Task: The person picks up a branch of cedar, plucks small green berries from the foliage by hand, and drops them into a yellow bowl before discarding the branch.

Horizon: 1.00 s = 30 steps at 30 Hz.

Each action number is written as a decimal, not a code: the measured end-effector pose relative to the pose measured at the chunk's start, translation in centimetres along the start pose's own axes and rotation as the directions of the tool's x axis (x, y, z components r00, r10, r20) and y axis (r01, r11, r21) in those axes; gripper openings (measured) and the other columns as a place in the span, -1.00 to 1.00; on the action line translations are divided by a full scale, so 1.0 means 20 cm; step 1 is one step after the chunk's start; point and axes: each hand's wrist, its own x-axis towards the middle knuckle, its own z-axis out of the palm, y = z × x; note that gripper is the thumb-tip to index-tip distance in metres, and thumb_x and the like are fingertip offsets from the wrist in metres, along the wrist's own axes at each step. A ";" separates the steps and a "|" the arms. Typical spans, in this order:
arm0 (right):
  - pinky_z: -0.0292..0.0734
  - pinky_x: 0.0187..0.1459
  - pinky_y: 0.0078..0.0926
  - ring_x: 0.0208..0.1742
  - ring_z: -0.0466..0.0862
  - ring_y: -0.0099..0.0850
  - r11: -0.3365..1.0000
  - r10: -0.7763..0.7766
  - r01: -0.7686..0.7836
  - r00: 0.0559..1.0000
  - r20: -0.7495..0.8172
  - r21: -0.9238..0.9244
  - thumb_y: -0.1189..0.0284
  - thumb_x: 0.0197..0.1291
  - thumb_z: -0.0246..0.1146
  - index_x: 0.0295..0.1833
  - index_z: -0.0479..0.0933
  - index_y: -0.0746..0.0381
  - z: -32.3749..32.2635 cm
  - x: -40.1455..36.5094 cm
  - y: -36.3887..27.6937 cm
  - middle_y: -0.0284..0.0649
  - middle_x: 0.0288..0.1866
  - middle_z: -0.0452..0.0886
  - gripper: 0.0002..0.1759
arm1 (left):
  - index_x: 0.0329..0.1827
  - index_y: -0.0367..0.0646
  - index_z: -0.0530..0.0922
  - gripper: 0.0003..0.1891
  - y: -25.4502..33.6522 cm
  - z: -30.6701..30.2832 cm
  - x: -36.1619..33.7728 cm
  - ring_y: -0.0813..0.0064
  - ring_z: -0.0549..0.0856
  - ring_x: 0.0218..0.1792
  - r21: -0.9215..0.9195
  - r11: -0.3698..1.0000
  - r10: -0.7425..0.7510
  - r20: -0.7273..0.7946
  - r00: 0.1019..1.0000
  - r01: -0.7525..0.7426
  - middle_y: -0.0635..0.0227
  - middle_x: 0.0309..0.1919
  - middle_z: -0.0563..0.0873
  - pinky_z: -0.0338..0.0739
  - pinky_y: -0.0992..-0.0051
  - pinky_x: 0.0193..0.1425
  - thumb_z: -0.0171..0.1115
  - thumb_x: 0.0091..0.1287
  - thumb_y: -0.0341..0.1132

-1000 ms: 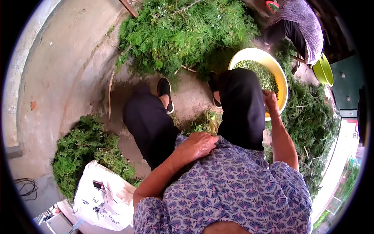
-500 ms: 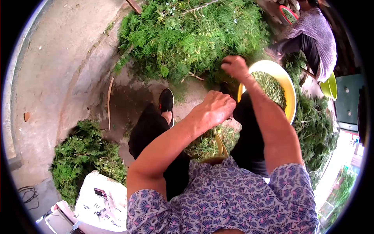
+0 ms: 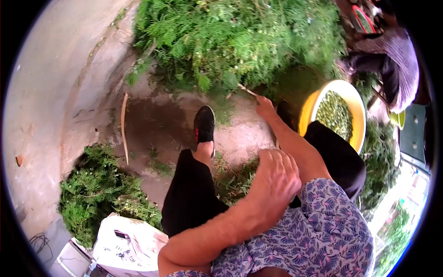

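Observation:
My right hand [image 3: 265,107] is closed on the pale cut end of a branch [image 3: 248,90] at the near edge of a large pile of green conifer branches [image 3: 230,46]. Nearer to me, my left hand [image 3: 279,173] is raised over my right forearm, its fingers curled together and its palm hidden. Right of my right hand stands a yellow tub [image 3: 310,108] filled with small green berries or seed cones [image 3: 333,114]. Some green sprigs [image 3: 235,182] lie between my legs, partly covered by my left arm.
Another heap of branches [image 3: 99,187] lies at left, beside a white sack [image 3: 127,242] with a dark phone-like object on it. A bare stick [image 3: 123,129] lies on the floor. At upper right a person [image 3: 397,60] bends near a red-rimmed container [image 3: 363,19].
My right hand has moved down and left, away from the tub, onto the branch end. My left hand has drawn back towards my body. The view has shifted.

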 end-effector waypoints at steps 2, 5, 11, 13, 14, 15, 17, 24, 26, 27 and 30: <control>0.34 0.17 -0.28 0.22 0.38 -0.11 0.998 0.050 -0.043 0.988 0.146 -0.053 0.51 0.02 0.11 0.26 0.24 0.29 0.00 0.08 -0.01 0.03 0.17 0.41 -0.40 | -0.10 -0.40 0.48 -0.66 -0.02 -0.02 -0.01 0.34 0.52 -0.27 0.005 0.999 -0.037 0.021 0.999 0.036 0.10 -0.33 0.58 0.36 0.41 -0.20 0.07 0.09 -0.36; 0.35 0.16 -0.26 0.22 0.37 -0.09 0.995 0.090 -0.085 0.988 0.124 -0.045 0.54 0.02 0.11 0.30 0.19 0.28 0.07 0.16 0.04 0.04 0.22 0.35 -0.36 | -0.03 -0.44 0.46 -0.65 -0.04 -0.03 -0.04 0.16 0.55 -0.14 -0.016 0.999 -0.046 -0.013 0.999 0.045 -0.09 -0.19 0.57 0.40 0.25 0.04 0.00 0.18 -0.37; 0.35 0.15 -0.24 0.21 0.37 -0.03 0.987 0.158 -0.156 0.981 0.115 -0.028 0.53 -0.03 0.11 0.27 0.23 0.28 0.15 0.21 -0.01 0.09 0.17 0.38 -0.36 | 0.00 -0.45 0.45 -0.64 -0.09 -0.02 -0.06 0.12 0.54 -0.12 -0.074 0.994 -0.073 0.045 0.996 0.076 -0.09 -0.16 0.56 0.42 0.26 0.04 0.00 0.20 -0.37; 0.39 0.09 -0.23 0.15 0.42 -0.07 0.986 0.167 -0.162 0.973 0.160 -0.046 0.44 -0.05 0.17 0.26 0.24 0.27 0.18 0.22 -0.06 0.08 0.14 0.40 -0.34 | 0.00 -0.45 0.45 -0.64 -0.10 -0.02 -0.05 0.14 0.54 -0.13 -0.075 0.993 -0.084 0.027 0.996 0.086 -0.08 -0.16 0.56 0.42 0.27 0.03 0.01 0.19 -0.38; 0.44 0.03 -0.22 0.09 0.48 -0.10 0.984 0.176 -0.166 0.964 0.201 -0.064 0.36 -0.08 0.23 0.24 0.26 0.26 0.18 0.22 -0.09 0.08 0.11 0.43 -0.32 | -0.02 -0.45 0.46 -0.64 -0.10 -0.02 -0.05 0.16 0.55 -0.14 -0.077 0.994 -0.074 0.053 0.996 0.078 -0.07 -0.17 0.57 0.42 0.30 0.01 0.02 0.18 -0.38; 0.48 -0.02 -0.21 0.03 0.53 -0.14 0.982 0.187 -0.171 0.952 0.243 -0.084 0.27 -0.10 0.29 0.22 0.28 0.25 0.19 0.21 -0.12 0.08 0.08 0.45 -0.29 | -0.03 -0.45 0.46 -0.64 -0.10 -0.02 -0.05 0.18 0.55 -0.16 -0.082 0.994 -0.063 0.080 0.995 0.069 -0.05 -0.18 0.57 0.42 0.32 -0.01 0.04 0.16 -0.37; 0.52 -0.15 -0.25 -0.12 0.59 -0.19 0.979 0.181 -0.200 0.951 0.251 0.051 0.23 -0.09 0.31 0.12 0.36 0.27 0.20 0.23 -0.17 0.06 -0.02 0.50 -0.37 | -0.06 -0.45 0.47 -0.64 -0.11 -0.03 -0.04 0.22 0.55 -0.18 -0.095 0.993 -0.069 0.071 0.995 0.075 -0.03 -0.21 0.58 0.42 0.35 -0.04 0.05 0.13 -0.38; 0.52 -0.37 -0.29 -0.40 0.64 -0.20 0.899 0.129 -0.169 0.984 0.124 0.405 0.10 0.00 0.26 -0.33 0.56 0.33 0.04 0.21 -0.47 -0.03 -0.46 0.61 -0.56 | -0.27 -0.32 0.51 -0.77 -0.12 -0.02 -0.02 0.47 0.49 -0.38 -0.038 0.993 -0.114 -0.029 0.993 0.113 0.29 -0.49 0.51 0.30 0.50 -0.34 0.10 0.01 -0.39; 0.51 -0.33 -0.24 -0.36 0.63 -0.12 0.936 0.132 -0.120 0.991 -0.015 0.331 0.08 0.03 0.23 -0.32 0.55 0.34 0.07 0.21 -0.52 0.03 -0.42 0.60 -0.54 | -0.31 -0.28 0.51 -0.80 -0.14 -0.03 -0.01 0.49 0.48 -0.40 -0.034 0.995 -0.093 -0.030 0.995 0.092 0.33 -0.52 0.49 0.27 0.51 -0.37 0.11 0.00 -0.39; 0.49 -0.28 -0.20 -0.33 0.62 -0.04 0.963 0.130 -0.090 0.980 -0.148 0.253 0.06 0.07 0.20 -0.30 0.55 0.35 0.06 0.20 -0.54 0.08 -0.38 0.59 -0.52 | -0.35 -0.24 0.51 -0.83 -0.14 -0.04 -0.02 0.51 0.47 -0.42 -0.033 0.997 -0.067 -0.024 0.997 0.066 0.37 -0.54 0.46 0.24 0.52 -0.40 0.11 -0.01 -0.39; 0.45 -0.20 -0.14 -0.27 0.57 0.07 0.948 0.105 -0.067 0.989 -0.105 0.311 0.03 0.09 0.16 -0.30 0.53 0.37 -0.04 0.07 -0.60 0.14 -0.35 0.57 -0.47 | -0.35 -0.23 0.52 -0.84 -0.14 0.01 -0.04 0.51 0.49 -0.41 0.002 0.998 -0.061 -0.377 0.924 0.067 0.37 -0.53 0.49 0.25 0.51 -0.40 0.11 0.01 -0.38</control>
